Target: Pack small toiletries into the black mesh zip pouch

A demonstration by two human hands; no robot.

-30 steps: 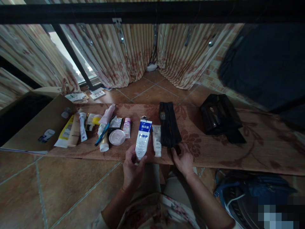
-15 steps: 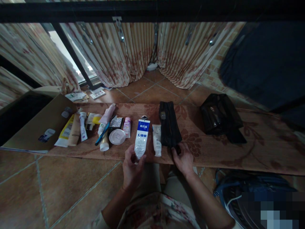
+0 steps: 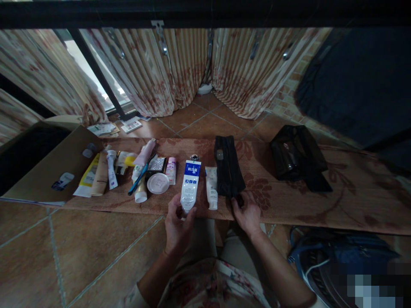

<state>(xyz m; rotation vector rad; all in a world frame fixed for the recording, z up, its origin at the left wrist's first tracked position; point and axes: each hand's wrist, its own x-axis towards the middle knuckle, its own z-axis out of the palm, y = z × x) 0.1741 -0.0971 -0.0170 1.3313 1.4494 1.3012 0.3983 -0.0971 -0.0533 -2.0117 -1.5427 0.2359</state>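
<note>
My left hand (image 3: 178,224) is closed around the lower end of a white and blue squeeze tube (image 3: 190,188), its blue end pointing away from me. With closed fingers, my right hand (image 3: 247,216) grips the near edge of a flat black zip pouch (image 3: 228,169). Between the two, against the pouch's left side, lies a smaller white tube (image 3: 211,188). A small shiny metal object (image 3: 194,157) shows just beyond the blue end of the held tube, partly hidden.
To the left are a round pink-lidded jar (image 3: 158,183), a blue toothbrush (image 3: 138,179), a glittery box (image 3: 157,164) and several tubes, next to a cardboard box (image 3: 41,167). A black mesh bag (image 3: 297,156) stands right on the patterned bench cover (image 3: 359,188). A dark backpack (image 3: 346,252) lies below.
</note>
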